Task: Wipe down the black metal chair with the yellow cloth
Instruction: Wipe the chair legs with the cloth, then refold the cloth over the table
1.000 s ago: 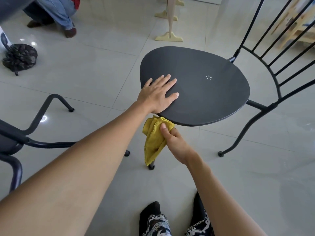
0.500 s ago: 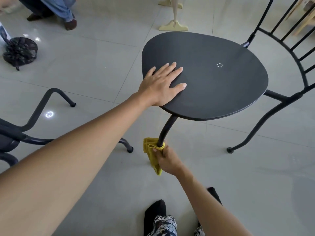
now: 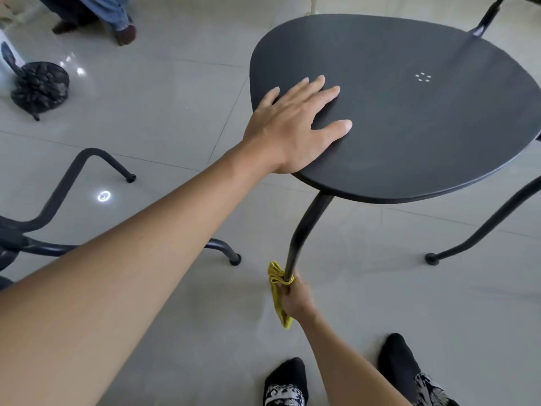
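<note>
The black metal chair (image 3: 409, 127) fills the upper right, its rounded seat facing me. My left hand (image 3: 295, 124) lies flat on the seat's near left edge, fingers spread, holding nothing. Below the seat, my right hand (image 3: 294, 297) grips the yellow cloth (image 3: 276, 285) wrapped around the lower part of the curved front leg (image 3: 304, 230), close to the floor. The leg's foot is hidden behind the hand and cloth. A tail of cloth hangs down beside my wrist.
A second dark chair frame (image 3: 58, 200) stands at the left. A dark bundled object (image 3: 39, 86) lies on the grey tiled floor at far left. Another person's feet (image 3: 123, 30) are at top left. My own socked feet (image 3: 287, 382) are at the bottom.
My right hand has slid the cloth down the front leg, from just under the seat edge to near the floor. My left hand stayed on the seat. The view moved closer.
</note>
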